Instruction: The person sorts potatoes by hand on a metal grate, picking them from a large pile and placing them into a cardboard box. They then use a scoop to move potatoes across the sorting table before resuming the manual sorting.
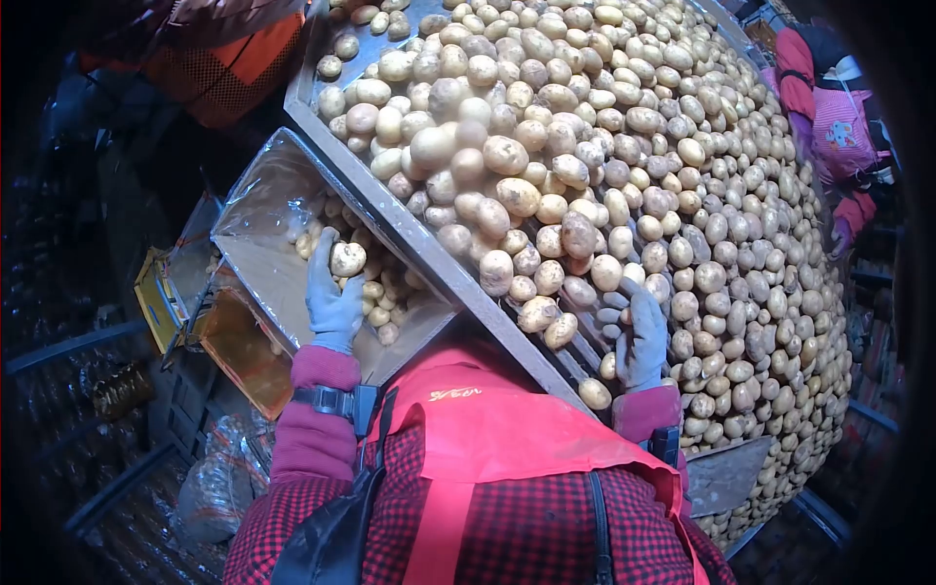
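My left hand (334,304), in a grey-blue glove, is over a bin (263,229) with potatoes in its bottom. A pale potato (347,259) sits between its thumb and fingers, above the others. My right hand (641,336), gloved alike, rests at the near edge of a wide heap of potatoes (624,146) on the sorting table (405,229). Its fingers are slightly bent and apart, and I see nothing held in them. Loose potatoes lie around it, one potato (594,394) close to the table's near rim.
An orange-lined container (249,356) and a yellow crate (156,302) stand left of the bin. An orange crate (229,73) is at the upper left. Another person (838,127) in pink sleeves is at the table's far right. A metal plate (726,478) borders the heap near me.
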Motion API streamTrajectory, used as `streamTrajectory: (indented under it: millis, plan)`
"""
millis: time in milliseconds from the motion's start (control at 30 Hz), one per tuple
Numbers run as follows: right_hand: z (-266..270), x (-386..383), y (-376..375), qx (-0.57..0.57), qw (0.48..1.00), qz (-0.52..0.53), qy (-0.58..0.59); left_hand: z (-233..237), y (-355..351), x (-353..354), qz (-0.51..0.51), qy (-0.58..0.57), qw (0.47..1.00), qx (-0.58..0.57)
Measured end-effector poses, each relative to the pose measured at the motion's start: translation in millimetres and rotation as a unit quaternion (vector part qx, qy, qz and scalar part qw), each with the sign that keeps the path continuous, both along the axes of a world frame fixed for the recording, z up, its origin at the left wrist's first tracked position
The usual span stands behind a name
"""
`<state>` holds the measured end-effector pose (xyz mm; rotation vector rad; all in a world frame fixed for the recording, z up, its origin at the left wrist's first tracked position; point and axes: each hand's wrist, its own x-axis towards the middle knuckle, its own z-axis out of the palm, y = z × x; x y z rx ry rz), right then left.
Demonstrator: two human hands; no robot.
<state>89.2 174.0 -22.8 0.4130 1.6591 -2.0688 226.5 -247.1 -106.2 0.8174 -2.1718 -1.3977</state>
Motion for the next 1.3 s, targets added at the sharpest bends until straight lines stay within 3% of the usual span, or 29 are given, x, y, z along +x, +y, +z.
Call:
streamTrajectory:
  millis: [100,200,300,433,500,567,600,633,733,800,900,1000,1067,1200,1300]
  plan:
    - [0,-1,1,-0.024,1.000,-0.004,-0.008,3,2,-2,-0.009,-0.008,0.999,-0.030]
    - [2,-1,-2,-0.025,1.000,-0.014,-0.013,17,10,-8,0.003,-0.104,0.994,0.023]
    - [4,-1,-3,-0.009,1.000,-0.016,-0.012,18,6,-9,0.102,-0.167,0.977,0.081]
    - [1,-2,-1,-0.018,1.000,-0.015,-0.014,-3,-27,3,0.104,-0.081,0.983,-0.126]
    - [1,0,-4,-0.002,1.000,-0.023,-0.009,23,-22,-8,0.155,-0.092,0.984,0.004]
    - [-3,0,-6,-0.014,0.999,-0.024,-0.018,21,-18,-25,0.138,0.051,0.988,-0.043]
    - [-5,0,-3,-0.019,0.999,-0.034,-0.017,40,-7,-38,0.126,0.038,0.991,-0.031]
    - [-10,1,1,-0.056,0.998,-0.031,-0.014,49,7,-51,0.084,0.077,0.992,-0.058]
    - [-10,9,1,0.006,0.997,-0.070,0.037,74,56,-92,-0.084,0.186,0.971,-0.122]
    - [9,18,6,0.024,0.991,-0.119,0.055,110,102,-121,-0.228,0.190,0.942,-0.158]
    - [31,37,26,0.026,0.979,-0.194,0.054,136,163,-166,-0.451,0.208,0.826,-0.269]
    - [39,52,47,-0.009,0.966,-0.252,0.050,156,226,-191,-0.601,0.181,0.709,-0.320]
    - [39,66,53,-0.008,0.960,-0.275,0.054,147,259,-201,-0.646,0.217,0.641,-0.353]
    - [36,80,53,-0.021,0.951,-0.303,0.051,109,295,-210,-0.665,0.161,0.571,-0.453]
    - [50,80,53,-0.046,0.949,-0.308,0.054,103,294,-221,-0.654,0.165,0.600,-0.431]
